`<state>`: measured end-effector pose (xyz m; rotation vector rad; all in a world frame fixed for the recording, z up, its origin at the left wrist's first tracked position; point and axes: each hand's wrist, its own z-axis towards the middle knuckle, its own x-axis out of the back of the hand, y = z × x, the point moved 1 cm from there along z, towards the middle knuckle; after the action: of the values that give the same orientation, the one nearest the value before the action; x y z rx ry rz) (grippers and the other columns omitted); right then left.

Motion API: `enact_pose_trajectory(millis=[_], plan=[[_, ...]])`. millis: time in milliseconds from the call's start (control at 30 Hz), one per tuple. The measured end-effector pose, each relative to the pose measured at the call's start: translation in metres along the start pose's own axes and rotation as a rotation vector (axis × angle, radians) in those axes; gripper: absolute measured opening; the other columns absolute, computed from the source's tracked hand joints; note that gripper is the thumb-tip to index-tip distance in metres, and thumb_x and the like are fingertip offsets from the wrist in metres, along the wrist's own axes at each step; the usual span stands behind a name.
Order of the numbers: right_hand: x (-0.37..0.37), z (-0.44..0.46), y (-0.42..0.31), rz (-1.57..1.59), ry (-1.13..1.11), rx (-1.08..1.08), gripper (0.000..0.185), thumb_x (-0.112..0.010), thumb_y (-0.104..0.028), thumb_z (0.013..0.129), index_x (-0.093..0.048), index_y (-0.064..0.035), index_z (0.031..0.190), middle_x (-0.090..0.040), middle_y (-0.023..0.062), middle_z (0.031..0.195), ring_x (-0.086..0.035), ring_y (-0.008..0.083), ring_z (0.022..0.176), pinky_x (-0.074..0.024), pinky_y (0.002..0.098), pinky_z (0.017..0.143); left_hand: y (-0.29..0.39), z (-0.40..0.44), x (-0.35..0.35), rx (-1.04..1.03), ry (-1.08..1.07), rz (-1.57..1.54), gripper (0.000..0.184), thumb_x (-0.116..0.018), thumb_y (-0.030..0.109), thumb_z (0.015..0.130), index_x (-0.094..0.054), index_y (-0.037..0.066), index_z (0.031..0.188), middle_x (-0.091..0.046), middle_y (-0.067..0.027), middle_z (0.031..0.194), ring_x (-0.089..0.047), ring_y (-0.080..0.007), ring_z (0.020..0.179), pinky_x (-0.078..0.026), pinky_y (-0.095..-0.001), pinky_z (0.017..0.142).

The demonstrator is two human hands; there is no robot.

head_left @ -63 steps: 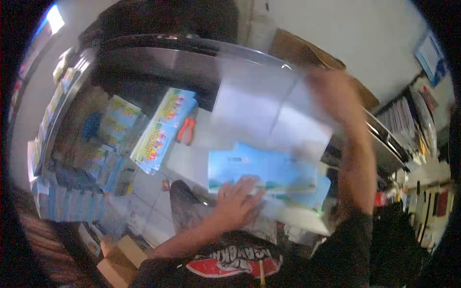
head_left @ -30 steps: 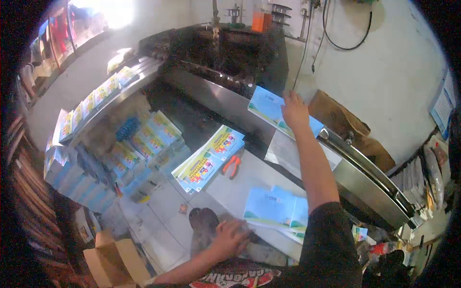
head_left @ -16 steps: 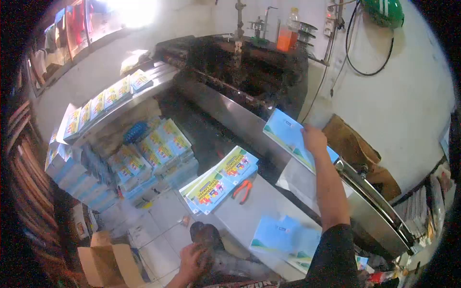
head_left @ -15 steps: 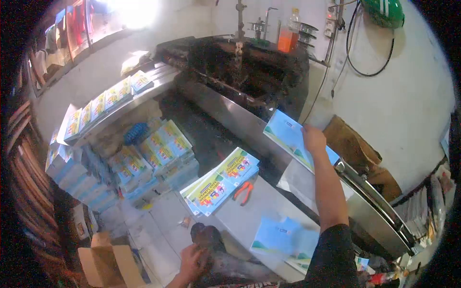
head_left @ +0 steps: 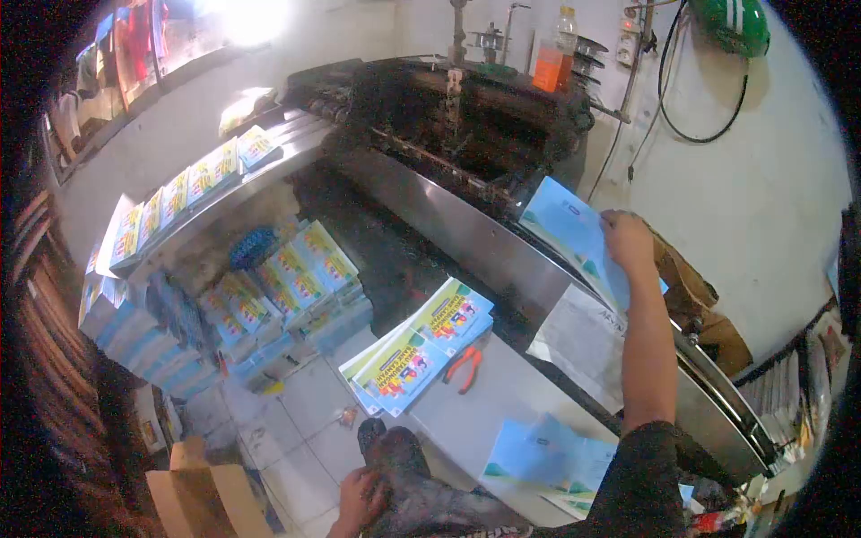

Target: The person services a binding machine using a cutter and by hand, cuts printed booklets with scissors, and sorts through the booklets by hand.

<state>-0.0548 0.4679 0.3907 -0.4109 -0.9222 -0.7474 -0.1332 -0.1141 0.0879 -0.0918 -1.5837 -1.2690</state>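
Note:
My right hand (head_left: 630, 240) grips the right part of a blue printed booklet (head_left: 567, 226), over the metal bed of a machine (head_left: 448, 236). A white sheet with handwriting (head_left: 578, 336) lies just below it. My left hand (head_left: 361, 498) rests on my leg with nothing visible in it. On the grey bench (head_left: 448, 408) in front of me is a fanned stack of colourful printed booklets (head_left: 417, 354). Red-handled pliers (head_left: 464, 368) lie beside that stack. Nearer to my right arm are more blue booklets (head_left: 543, 453) on the same bench.
Tall stacks of booklets (head_left: 309, 278) stand on the left floor, and a row of booklets (head_left: 184, 193) lines a metal ledge. An open cardboard box (head_left: 211, 498) sits at lower left. Behind the machine stands a bottle of orange liquid (head_left: 553, 58); a green helmet (head_left: 731, 25) hangs on the wall.
My right hand and the blue booklet have moved up and to the right, baring more of the white sheet. The view has shifted slightly. My left hand stays on my leg.

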Motion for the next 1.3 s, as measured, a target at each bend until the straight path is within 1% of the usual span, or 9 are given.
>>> enact_pose_trajectory(millis=[300,700,833,967,1033,1167,1200,1267,1300], plan=[[0.076,0.004,-0.031,-0.187,0.059,0.155,0.023,-0.047,-0.023,0.086,-0.065,-0.0095,0.093,-0.062,0.0158,0.090,-0.062,0.0343,0.082,-0.0503,0.0457,0.070,-0.016,-0.007,0.009,0.138,0.056,-0.077,0.026,-0.064,0.014,0.078,-0.061,0.006,0.102,-0.057,-0.0187,0.110,-0.054,-0.0354,0.104,-0.043,-0.0419,0.090],[-0.020,-0.022,-0.025,-0.235,-0.205,0.073,0.025,-0.047,-0.014,0.082,-0.063,-0.0118,0.101,-0.063,0.0151,0.097,-0.064,0.0325,0.083,-0.0517,0.0446,0.070,-0.016,-0.008,0.008,0.113,0.078,-0.093,0.022,-0.063,0.014,0.077,-0.060,0.003,0.097,-0.057,-0.0160,0.106,-0.055,-0.0341,0.098,-0.046,-0.0390,0.083],[0.041,-0.015,-0.005,0.026,0.168,-0.222,0.026,-0.043,-0.014,0.087,-0.062,-0.0069,0.103,-0.065,0.0179,0.095,-0.063,0.0356,0.087,-0.0497,0.0434,0.076,-0.010,-0.014,0.021,0.137,0.127,-0.128,0.019,-0.065,0.009,0.076,-0.060,0.002,0.093,-0.060,-0.0160,0.100,-0.059,-0.0306,0.092,-0.047,-0.0383,0.081],[0.103,-0.029,0.020,0.588,0.048,-0.094,0.030,-0.047,-0.018,0.089,-0.060,-0.0044,0.113,-0.065,0.0162,0.100,-0.063,0.0279,0.088,-0.0470,0.0375,0.083,0.021,0.018,0.047,0.074,0.249,-0.105,0.024,-0.063,0.012,0.077,-0.061,0.001,0.099,-0.062,-0.0152,0.090,-0.060,-0.0306,0.082,-0.047,-0.0375,0.076],[0.147,-0.057,-0.020,0.628,-0.117,-0.060,0.032,-0.050,-0.018,0.089,-0.058,-0.0046,0.117,-0.066,0.0120,0.100,-0.060,0.0190,0.090,-0.0458,0.0346,0.083,0.072,0.059,0.062,-0.013,0.081,-0.399,0.032,-0.061,0.014,0.082,-0.058,0.002,0.111,-0.061,-0.0159,0.101,-0.060,-0.0280,0.091,-0.047,-0.0387,0.081],[0.123,-0.156,-0.095,0.674,-0.285,0.082,0.026,-0.049,-0.019,0.089,-0.049,-0.0040,0.110,-0.060,0.0227,0.093,-0.060,0.0360,0.089,-0.0472,0.0443,0.077,0.187,0.100,0.040,-0.039,-0.408,-1.393,0.049,-0.058,0.014,0.086,-0.039,0.007,0.130,-0.050,-0.0143,0.124,-0.048,-0.0303,0.117,-0.040,-0.0433,0.099],[0.138,-0.183,-0.116,0.742,-0.634,-0.121,0.026,-0.050,-0.020,0.088,-0.049,-0.0043,0.109,-0.060,0.0241,0.097,-0.059,0.0393,0.091,-0.0468,0.0480,0.077,0.209,0.094,0.030,-0.025,-0.500,-1.520,0.051,-0.057,0.013,0.087,-0.035,0.007,0.133,-0.048,-0.0140,0.125,-0.046,-0.0305,0.119,-0.039,-0.0441,0.100],[0.137,-0.232,-0.128,0.652,-0.619,-0.022,0.032,-0.051,-0.024,0.088,-0.048,-0.0052,0.114,-0.056,0.0238,0.112,-0.056,0.0386,0.101,-0.0445,0.0499,0.085,0.223,0.087,0.002,0.306,-0.249,-1.698,0.048,-0.051,0.010,0.090,-0.032,0.005,0.134,-0.047,-0.0127,0.126,-0.045,-0.0284,0.119,-0.039,-0.0439,0.099],[0.128,-0.260,-0.125,0.446,-0.315,0.223,0.043,-0.054,-0.029,0.087,-0.046,-0.0061,0.122,-0.046,0.0219,0.127,-0.046,0.0379,0.116,-0.0382,0.0499,0.094,0.236,0.085,0.001,0.299,-0.277,-1.700,0.048,-0.051,0.010,0.090,-0.032,0.005,0.134,-0.047,-0.0127,0.126,-0.045,-0.0284,0.119,-0.039,-0.0439,0.099]])
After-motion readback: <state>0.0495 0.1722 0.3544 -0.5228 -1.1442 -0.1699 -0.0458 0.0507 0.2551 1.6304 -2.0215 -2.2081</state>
